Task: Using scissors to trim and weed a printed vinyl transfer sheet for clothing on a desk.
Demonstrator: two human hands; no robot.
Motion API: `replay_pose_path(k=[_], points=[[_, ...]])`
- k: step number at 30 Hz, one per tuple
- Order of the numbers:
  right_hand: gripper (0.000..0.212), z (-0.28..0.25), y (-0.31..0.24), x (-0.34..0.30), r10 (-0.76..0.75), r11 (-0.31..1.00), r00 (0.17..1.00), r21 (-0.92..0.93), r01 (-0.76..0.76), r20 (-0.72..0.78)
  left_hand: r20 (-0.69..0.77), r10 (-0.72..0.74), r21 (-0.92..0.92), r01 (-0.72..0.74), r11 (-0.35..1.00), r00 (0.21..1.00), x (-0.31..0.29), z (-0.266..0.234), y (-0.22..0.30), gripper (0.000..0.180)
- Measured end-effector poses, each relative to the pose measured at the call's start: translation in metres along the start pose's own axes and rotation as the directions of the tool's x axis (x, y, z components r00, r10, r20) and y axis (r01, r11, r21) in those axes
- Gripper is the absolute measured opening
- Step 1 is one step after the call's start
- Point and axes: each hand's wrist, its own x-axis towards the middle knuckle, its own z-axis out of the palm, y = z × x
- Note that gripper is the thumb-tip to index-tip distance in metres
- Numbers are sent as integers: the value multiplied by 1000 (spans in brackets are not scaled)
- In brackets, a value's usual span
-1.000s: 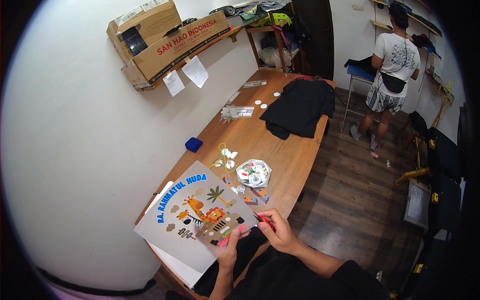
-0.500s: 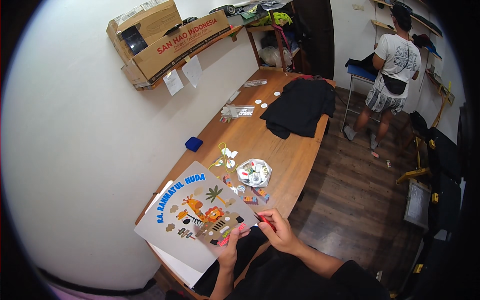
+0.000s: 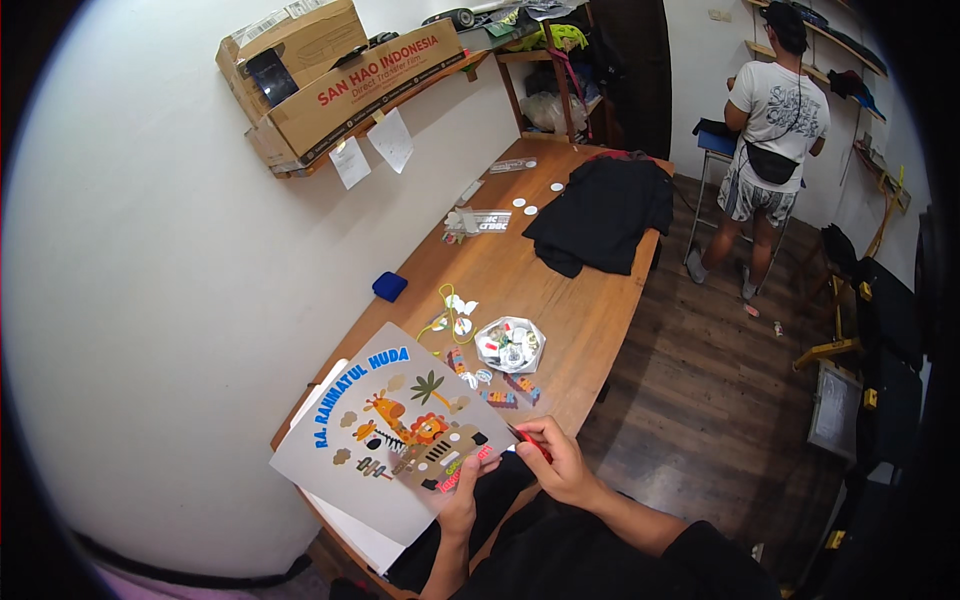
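Observation:
A translucent printed film sheet (image 3: pixel 345 475) with a cartoon giraffe, zebra and lion in a car tilts over the table's near end. My left hand (image 3: pixel 462 500) grips its lower right edge, thumb on top and fingers beneath. At the sheet's right edge, my right hand (image 3: pixel 558 465) is closed around red-handled scissors (image 3: pixel 533 444); their dark tip meets the film and is partly hidden. White sheets (image 3: pixel 325 500) show beneath the film. Just beyond it stands a faceted white bowl (image 3: pixel 540 352) of small cut pieces, with colourful film scraps (image 3: pixel 515 392) beside it.
The wooden table (image 3: pixel 480 290) runs away along the wall, carrying a blue pouch (image 3: pixel 389 287), yellow cord (image 3: pixel 446 293) and folded black cloth (image 3: pixel 600 215). Cardboard boxes (image 3: pixel 370 85) sit on a wall shelf. A person (image 3: pixel 775 130) stands at a blue-topped stand on the far right.
The person at the back has shifted slightly left and straightened, and the dark cloth by them has moved. My hands, the film and the scissors look almost unchanged; the view has shifted slightly.

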Motion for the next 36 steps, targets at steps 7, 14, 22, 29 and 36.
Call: replay_pose_path(k=[7,14,22,29,36], points=[[25,8,-12,3,-20,999,1000,-25,21,18,-48,32,-5,-32,999,998,-1,5,18,25],[25,17,-8,7,6,1000,999,-29,-5,52,-57,33,14,-32,999,998,0,-7,22,25],[25,37,-11,12,-6,1000,996,-18,7,92,-88,80,17,-79,997,993,1,-22,34,25],[24,54,-13,16,-14,1000,992,-4,14,126,-124,143,-1,-144,990,982,3,-25,50,25],[23,67,-11,21,2,1000,990,23,-5,144,-160,127,-30,-133,991,979,3,-37,52,28]])
